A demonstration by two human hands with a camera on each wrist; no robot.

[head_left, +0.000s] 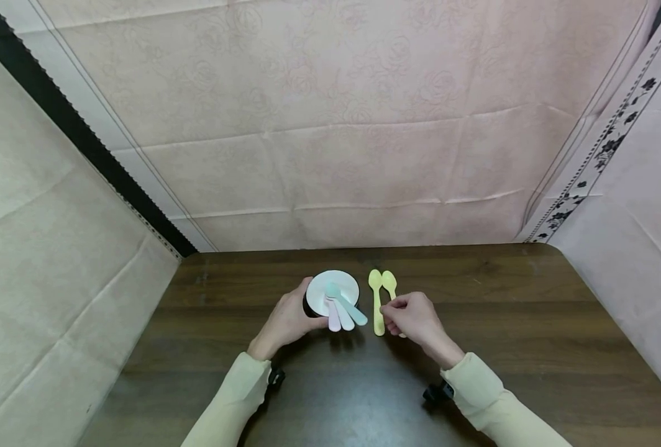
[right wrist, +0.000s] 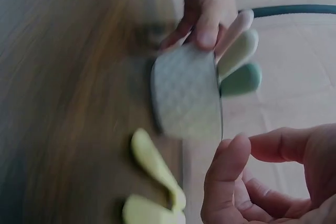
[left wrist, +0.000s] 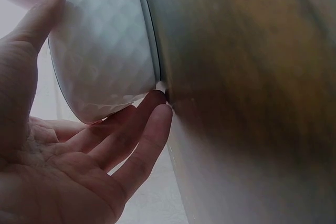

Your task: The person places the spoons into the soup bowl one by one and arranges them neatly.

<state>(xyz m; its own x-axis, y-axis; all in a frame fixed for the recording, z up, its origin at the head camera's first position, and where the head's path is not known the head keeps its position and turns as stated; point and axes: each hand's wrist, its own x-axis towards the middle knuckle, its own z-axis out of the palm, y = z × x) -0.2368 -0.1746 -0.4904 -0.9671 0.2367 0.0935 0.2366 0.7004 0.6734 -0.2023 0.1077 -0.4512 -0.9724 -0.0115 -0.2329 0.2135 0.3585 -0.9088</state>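
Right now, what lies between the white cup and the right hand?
One yellow spoon on the table, plus the mint spoon's overhanging handle; head view.

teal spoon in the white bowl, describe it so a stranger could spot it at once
On the brown wooden table, the left hand grips a dimpled white bowl. Leaning over its near rim in the head view, the teal spoon is rightmost, its deeper blue-green unlike the pink utensil and whitish utensil beside it.

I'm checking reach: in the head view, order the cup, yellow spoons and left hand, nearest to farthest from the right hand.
1. Yellow spoons, at the right hand.
2. White cup, left of the spoons.
3. Left hand, around the cup's left.
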